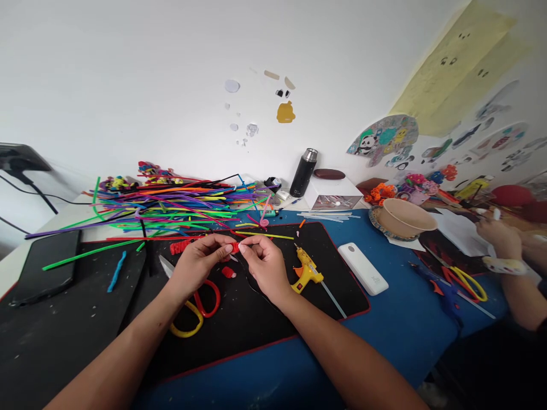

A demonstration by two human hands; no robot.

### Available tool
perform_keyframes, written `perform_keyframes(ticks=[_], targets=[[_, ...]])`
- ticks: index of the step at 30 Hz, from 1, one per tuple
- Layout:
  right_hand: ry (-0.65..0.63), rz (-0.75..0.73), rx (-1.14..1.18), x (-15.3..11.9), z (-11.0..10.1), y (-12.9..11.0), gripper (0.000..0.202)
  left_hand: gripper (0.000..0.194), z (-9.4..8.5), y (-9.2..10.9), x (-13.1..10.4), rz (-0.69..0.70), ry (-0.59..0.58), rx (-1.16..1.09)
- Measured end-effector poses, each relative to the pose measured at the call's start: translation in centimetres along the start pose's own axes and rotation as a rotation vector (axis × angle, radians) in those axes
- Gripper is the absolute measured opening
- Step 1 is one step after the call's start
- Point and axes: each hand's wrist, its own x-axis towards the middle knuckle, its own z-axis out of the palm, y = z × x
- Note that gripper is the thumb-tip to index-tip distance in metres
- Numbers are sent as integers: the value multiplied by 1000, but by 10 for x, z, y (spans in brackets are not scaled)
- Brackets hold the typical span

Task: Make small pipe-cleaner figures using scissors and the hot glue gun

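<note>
Nearest on the black mat (pixel 239 330) lie the scissors (pixel 198 303), partly under the left hand (pixel 199 265); just past their handles sits a loose red piece (pixel 229 272). Above it, left and right hand (pixel 267 267) each have thumb and finger pinched on a small red roll (pixel 235 247), the grip closed at both ends. Shaping the roll seems the step in hand, though fingers hide much of it; this calls for a steady, light pinch. The glue gun (pixel 307 270) lies to the right, pipe cleaners (pixel 171 202) heaped beyond.
</note>
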Motion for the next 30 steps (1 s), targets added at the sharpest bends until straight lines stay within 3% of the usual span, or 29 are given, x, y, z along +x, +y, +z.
perform_keyframes(ticks=[12, 21, 26, 30], targets=[[-27, 14, 45, -4, -6, -7, 33, 40, -2, -3, 2, -24, 13, -50], [78, 64, -44, -15, -43, -21, 39, 44, -9, -9, 5, -62, 29, -52], [45, 98, -111, -34, -61, -21, 39, 48, -8, -4, 5, -21, -40, 79], [-13, 122, -184, -51, -63, -19, 35, 47, -7, -3, 4, 24, -96, 177]])
